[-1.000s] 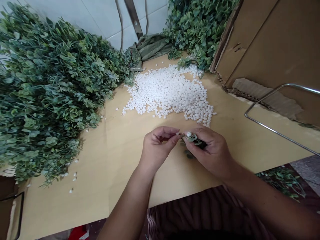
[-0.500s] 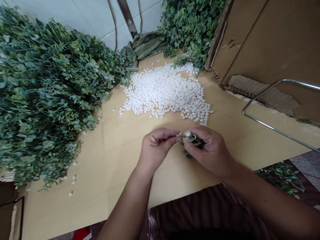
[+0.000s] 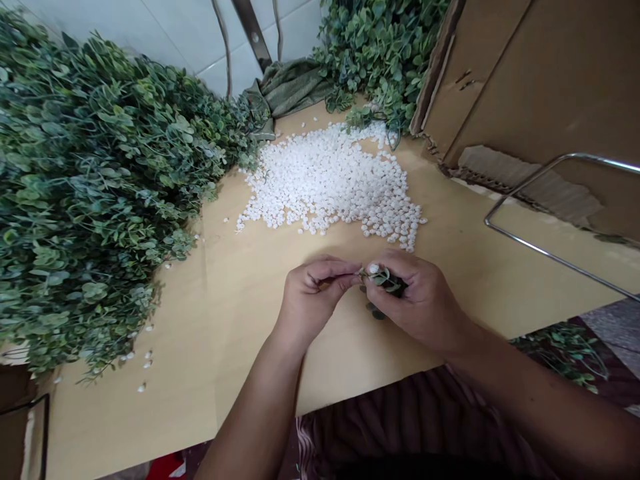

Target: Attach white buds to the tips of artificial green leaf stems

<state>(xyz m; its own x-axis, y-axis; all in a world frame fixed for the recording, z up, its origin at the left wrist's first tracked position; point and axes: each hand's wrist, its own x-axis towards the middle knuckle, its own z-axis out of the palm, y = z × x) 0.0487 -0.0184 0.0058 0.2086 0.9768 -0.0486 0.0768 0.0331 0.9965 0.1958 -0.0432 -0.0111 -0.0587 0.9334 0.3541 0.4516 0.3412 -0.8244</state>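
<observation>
My right hand [image 3: 420, 300] grips a small green artificial sprig [image 3: 384, 280] just above the tan table [image 3: 240, 347]. A small white bead sits at the sprig's tip. My left hand [image 3: 313, 293] pinches that tip with thumb and forefinger, so both hands meet over the table's near middle. Whether the left fingers hold a separate bead is hidden. A wide heap of white beads [image 3: 330, 183] lies just beyond the hands.
A big pile of green sprigs [image 3: 95, 193] covers the table's left side, and more greenery [image 3: 380, 53] sits at the back. A cardboard box [image 3: 540, 93] and a metal wire frame [image 3: 550, 200] stand at the right. Stray beads [image 3: 143, 363] lie near the left pile.
The hands have stayed together on the sprig, with only small finger shifts. The view has drifted slightly.
</observation>
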